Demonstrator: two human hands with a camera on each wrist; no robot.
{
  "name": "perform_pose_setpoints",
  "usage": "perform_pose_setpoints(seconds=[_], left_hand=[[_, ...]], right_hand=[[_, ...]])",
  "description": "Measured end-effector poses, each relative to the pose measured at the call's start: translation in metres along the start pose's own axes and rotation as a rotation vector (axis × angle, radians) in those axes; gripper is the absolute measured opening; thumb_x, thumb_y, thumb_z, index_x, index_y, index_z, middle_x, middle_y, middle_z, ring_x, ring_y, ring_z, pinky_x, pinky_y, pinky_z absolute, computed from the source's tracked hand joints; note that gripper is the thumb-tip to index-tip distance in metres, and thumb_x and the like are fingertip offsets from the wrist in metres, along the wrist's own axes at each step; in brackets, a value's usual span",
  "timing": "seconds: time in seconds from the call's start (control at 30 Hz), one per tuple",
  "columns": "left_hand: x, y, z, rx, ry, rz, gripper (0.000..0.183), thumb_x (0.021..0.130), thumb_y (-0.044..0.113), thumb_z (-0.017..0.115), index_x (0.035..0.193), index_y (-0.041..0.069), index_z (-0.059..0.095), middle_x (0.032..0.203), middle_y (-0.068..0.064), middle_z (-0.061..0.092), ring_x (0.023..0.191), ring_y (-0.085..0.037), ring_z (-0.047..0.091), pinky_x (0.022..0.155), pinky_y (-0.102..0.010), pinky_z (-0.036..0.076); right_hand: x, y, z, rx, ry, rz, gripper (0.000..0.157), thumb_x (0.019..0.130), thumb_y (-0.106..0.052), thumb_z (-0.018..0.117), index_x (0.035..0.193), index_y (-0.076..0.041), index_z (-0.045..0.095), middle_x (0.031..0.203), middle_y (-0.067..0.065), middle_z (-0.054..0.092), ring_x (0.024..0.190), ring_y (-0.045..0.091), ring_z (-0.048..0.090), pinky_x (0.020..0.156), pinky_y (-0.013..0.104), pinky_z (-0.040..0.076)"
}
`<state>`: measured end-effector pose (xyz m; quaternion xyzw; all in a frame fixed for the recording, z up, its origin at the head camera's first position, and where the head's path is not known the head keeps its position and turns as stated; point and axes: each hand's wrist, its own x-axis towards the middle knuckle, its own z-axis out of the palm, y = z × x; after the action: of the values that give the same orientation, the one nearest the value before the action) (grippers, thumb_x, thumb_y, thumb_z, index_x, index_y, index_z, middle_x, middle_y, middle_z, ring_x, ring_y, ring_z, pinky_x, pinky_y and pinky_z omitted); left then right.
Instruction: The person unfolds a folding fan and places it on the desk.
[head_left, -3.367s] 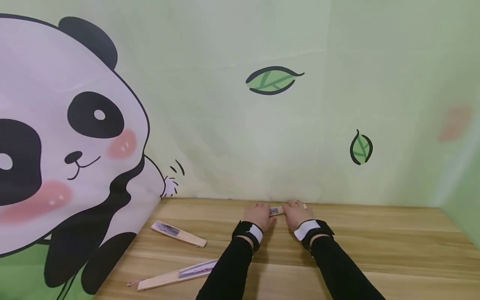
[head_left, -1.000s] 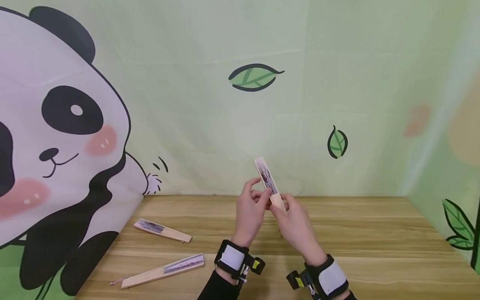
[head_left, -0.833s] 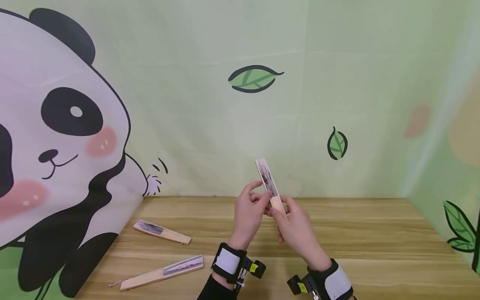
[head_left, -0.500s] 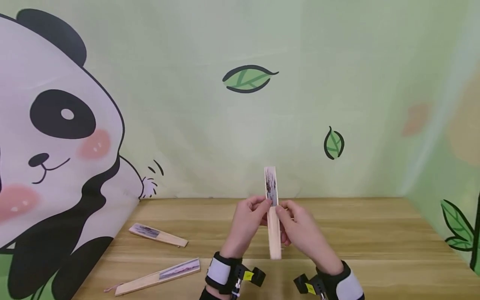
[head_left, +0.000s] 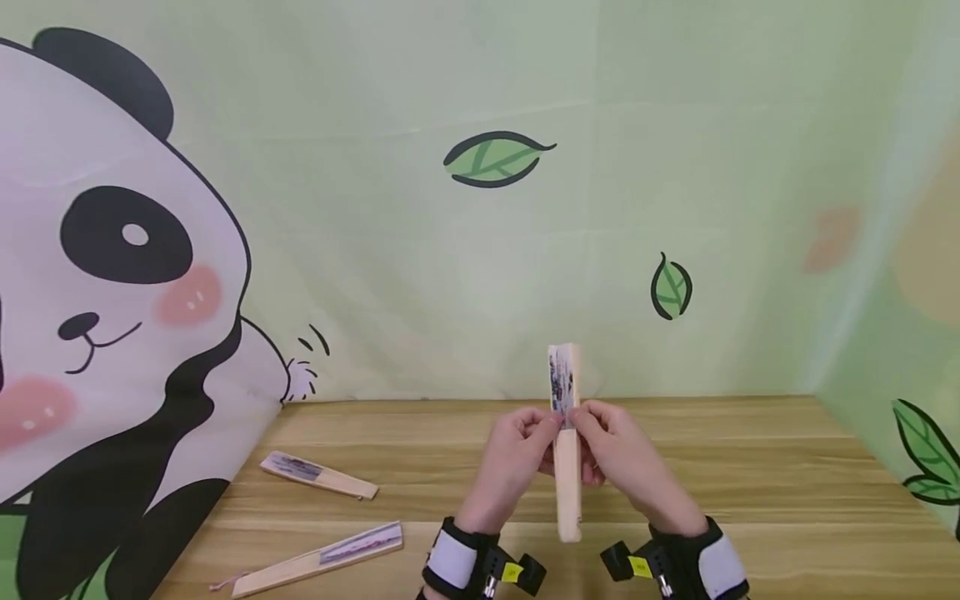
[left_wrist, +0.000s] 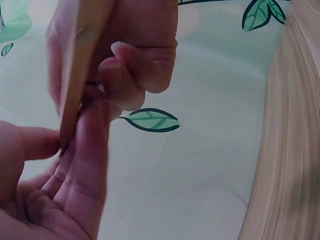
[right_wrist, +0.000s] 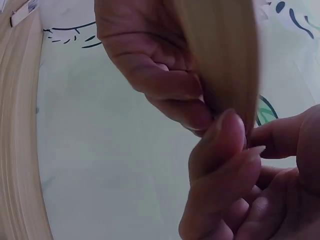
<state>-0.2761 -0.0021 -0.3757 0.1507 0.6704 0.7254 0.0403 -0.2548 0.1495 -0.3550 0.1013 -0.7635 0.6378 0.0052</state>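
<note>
A folded hand fan (head_left: 568,483) with pale wooden ribs and a grey-purple printed upper part stands nearly upright above the table, its printed end up. My left hand (head_left: 513,458) pinches its left edge near the middle, thumb in front. From the other side my right hand (head_left: 626,454) pinches the right edge at the same height. Both wrist views show fingers curled behind the fan; the wooden ribs (left_wrist: 82,55) cross the left wrist view, and the fan's broad wooden face (right_wrist: 225,55) fills the top of the right wrist view.
Two more folded fans lie on the wooden table (head_left: 750,483) to the left: a shorter fan (head_left: 318,475) farther back and a longer fan (head_left: 318,558) with a pink tassel nearer. A printed panda backdrop (head_left: 375,250) rises behind the table.
Earlier both hands were at the fan on the table's back edge. The fan has since been lifted, turned from a slant to upright, and shifted slightly right and down. The other two fans stay put.
</note>
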Motion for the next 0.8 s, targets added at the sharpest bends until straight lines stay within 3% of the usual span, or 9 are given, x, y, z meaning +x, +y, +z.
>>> perform_pose_setpoints(seconds=[0.13,0.33,0.47,0.63,0.8], left_hand=[[-0.003,-0.002,0.001,-0.040,-0.072,-0.027,0.025,0.100,0.020,0.058,0.096,-0.004,0.064,0.071,-0.009,0.066,0.058,-0.015,0.062,0.055,-0.028,0.057],[0.001,-0.005,-0.008,-0.006,-0.116,0.000,0.028,0.099,0.024,0.059,0.097,-0.003,0.065,0.073,-0.007,0.066,0.061,-0.015,0.062,0.052,-0.024,0.053],[0.001,-0.006,-0.013,-0.020,-0.158,-0.022,0.027,0.100,0.024,0.058,0.100,-0.002,0.066,0.078,-0.008,0.067,0.067,-0.015,0.063,0.056,-0.025,0.054],[-0.002,-0.006,-0.019,-0.048,-0.156,-0.039,0.029,0.100,0.025,0.057,0.106,-0.002,0.065,0.083,-0.008,0.067,0.071,-0.015,0.063,0.059,-0.025,0.055],[-0.001,-0.002,-0.023,-0.090,-0.149,-0.022,0.031,0.100,0.027,0.058,0.108,-0.003,0.063,0.087,-0.007,0.067,0.073,-0.015,0.063,0.061,-0.025,0.055]], right_hand=[[-0.003,0.002,-0.003,-0.040,0.049,0.012,0.030,0.104,-0.019,0.044,0.096,0.004,0.061,0.060,0.004,0.046,0.044,0.012,0.041,0.037,0.021,0.035],[-0.003,0.001,-0.004,-0.121,0.104,0.000,0.031,0.104,-0.024,0.047,0.096,0.001,0.065,0.058,0.005,0.050,0.043,0.016,0.045,0.036,0.023,0.037],[-0.006,-0.001,-0.003,-0.136,0.123,0.020,0.032,0.103,-0.026,0.050,0.093,0.000,0.065,0.056,0.006,0.051,0.043,0.019,0.049,0.037,0.026,0.041],[-0.009,-0.004,0.000,-0.146,0.139,0.015,0.033,0.103,-0.026,0.050,0.085,-0.001,0.061,0.056,0.006,0.051,0.043,0.021,0.050,0.038,0.029,0.043],[-0.008,-0.009,0.002,-0.203,0.190,0.004,0.035,0.103,-0.026,0.048,0.077,-0.004,0.055,0.054,0.005,0.046,0.041,0.020,0.048,0.036,0.027,0.037]])
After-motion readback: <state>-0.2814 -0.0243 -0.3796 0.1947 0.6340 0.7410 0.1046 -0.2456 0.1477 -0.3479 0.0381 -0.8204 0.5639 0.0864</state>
